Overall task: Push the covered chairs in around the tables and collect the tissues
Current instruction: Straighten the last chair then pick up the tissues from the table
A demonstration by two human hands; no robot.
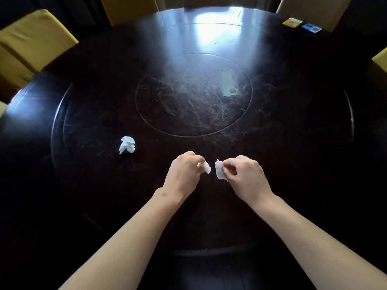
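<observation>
The left hand [184, 170] pinches a small tissue scrap [206, 167] and the right hand [244, 174] pinches another white scrap [219, 170], the two grips close together (scraps apart) above the dark table [293, 143]. A crumpled tissue [127, 145] lies well left of the left grip.

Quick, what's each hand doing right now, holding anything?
Left hand: pinching a small crumpled tissue.
Right hand: pinching another tissue piece.
</observation>
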